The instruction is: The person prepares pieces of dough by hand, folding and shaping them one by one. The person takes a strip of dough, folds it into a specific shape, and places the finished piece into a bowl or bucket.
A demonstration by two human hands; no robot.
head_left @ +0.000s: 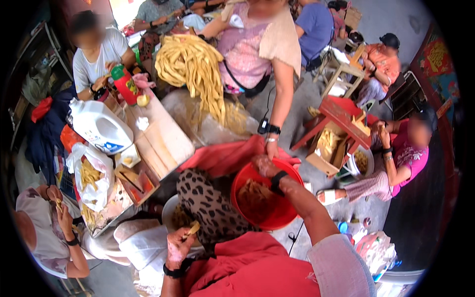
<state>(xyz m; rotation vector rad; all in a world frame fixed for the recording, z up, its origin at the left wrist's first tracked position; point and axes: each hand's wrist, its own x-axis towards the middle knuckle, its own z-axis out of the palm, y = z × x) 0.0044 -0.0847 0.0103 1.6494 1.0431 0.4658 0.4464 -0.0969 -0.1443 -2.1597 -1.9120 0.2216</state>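
My left hand (pixel 179 242), at bottom centre, pinches a yellowish strip (pixel 192 228) beside a white basin (pixel 169 212) holding similar pieces. My right hand (pixel 265 166) reaches forward and grips the back rim of a red bucket (pixel 292 186), its fingertips partly hidden. Brownish-yellow pieces (pixel 252 195) lie inside the bucket. A co-worker's hand (pixel 272 144) comes down from above to the same rim, close against mine. That person also carries a big bundle of long yellow strips (pixel 183 64). Leopard-print cloth (pixel 202 200) covers my leg between basin and bucket.
A table (pixel 164 139) at left holds jugs, bags and trays. Several co-workers sit around, at left (pixel 99 59), lower left (pixel 54 232) and right (pixel 401 148). A red stool (pixel 334 114) and a box of strips (pixel 324 151) stand right. Bags (pixel 371 247) lie lower right.
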